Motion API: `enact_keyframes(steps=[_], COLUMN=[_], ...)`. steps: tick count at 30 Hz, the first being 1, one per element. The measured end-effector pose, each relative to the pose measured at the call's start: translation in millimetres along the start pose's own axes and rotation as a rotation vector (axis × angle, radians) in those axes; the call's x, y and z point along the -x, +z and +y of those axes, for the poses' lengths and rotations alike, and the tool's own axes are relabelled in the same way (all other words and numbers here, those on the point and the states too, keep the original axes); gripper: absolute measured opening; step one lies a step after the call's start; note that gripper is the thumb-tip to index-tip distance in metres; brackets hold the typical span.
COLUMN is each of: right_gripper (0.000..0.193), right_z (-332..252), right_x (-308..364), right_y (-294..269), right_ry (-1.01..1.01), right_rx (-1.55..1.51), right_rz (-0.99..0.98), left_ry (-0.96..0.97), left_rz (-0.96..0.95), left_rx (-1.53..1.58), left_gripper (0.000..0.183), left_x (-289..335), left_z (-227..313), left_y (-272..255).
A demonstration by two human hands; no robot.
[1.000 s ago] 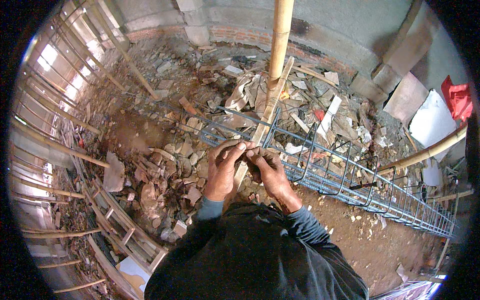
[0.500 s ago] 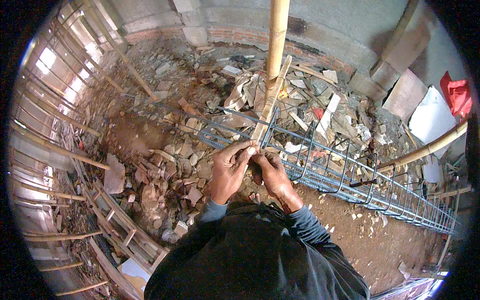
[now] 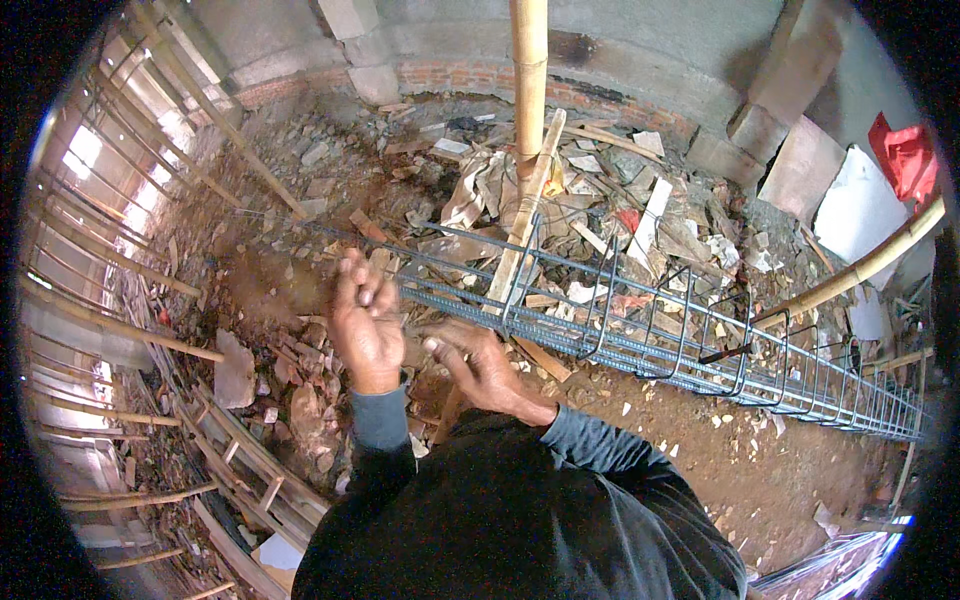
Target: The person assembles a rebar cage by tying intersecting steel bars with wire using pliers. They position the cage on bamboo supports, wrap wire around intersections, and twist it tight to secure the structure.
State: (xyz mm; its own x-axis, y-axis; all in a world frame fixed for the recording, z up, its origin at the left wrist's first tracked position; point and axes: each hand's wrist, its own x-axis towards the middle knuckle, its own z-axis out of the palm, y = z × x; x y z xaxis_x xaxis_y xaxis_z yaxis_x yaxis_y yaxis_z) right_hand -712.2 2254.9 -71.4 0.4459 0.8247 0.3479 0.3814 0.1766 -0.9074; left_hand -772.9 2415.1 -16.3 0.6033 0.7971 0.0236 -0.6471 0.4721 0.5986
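Observation:
A long rebar cage point(image 3: 690, 335) of ribbed bars with square stirrups runs from the middle away to the right. Its left end rests across a rough wooden strip point(image 3: 527, 220) that leans beside an upright bamboo pole point(image 3: 529, 85). My left hand point(image 3: 366, 335) is raised left of the cage's end, palm up, fingers curled and thumb folded against them; whatever it may pinch is too small to make out. Just in front of the bars is my right hand point(image 3: 485, 368), its blurred fingers stretched out toward the left hand. No object shows in it.
Broken stone and scrap point(image 3: 300, 380) cover the ground around me. A bamboo pole point(image 3: 860, 265) slants in at right, near a white board point(image 3: 850, 210) and a red sheet point(image 3: 903, 165). A wooden ladder-like frame point(image 3: 240, 455) lies at lower left. A grey wall point(image 3: 650, 50) stands behind.
My hands have come away from the wooden strip at the cage and parted. The left moved left and turned palm up; the right moved left and nearer my body.

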Motion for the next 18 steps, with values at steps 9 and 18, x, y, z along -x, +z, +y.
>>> enact_keyframes(steps=[9,18], right_gripper=[0.031,0.031], right_z=[1.0,-0.8], right_x=[-3.9,-8.3], right_y=[60.4,92.0], right_ry=[0.009,0.201], right_rx=[-0.386,-0.696], right_rz=[-0.042,-0.292], left_ry=[0.528,1.036], left_rz=[0.035,0.383], left_rx=[-0.12,-0.516], left_gripper=[0.017,0.028], left_x=[-4.7,13.0], left_z=[62.0,74.0], left_y=[12.7,23.2])
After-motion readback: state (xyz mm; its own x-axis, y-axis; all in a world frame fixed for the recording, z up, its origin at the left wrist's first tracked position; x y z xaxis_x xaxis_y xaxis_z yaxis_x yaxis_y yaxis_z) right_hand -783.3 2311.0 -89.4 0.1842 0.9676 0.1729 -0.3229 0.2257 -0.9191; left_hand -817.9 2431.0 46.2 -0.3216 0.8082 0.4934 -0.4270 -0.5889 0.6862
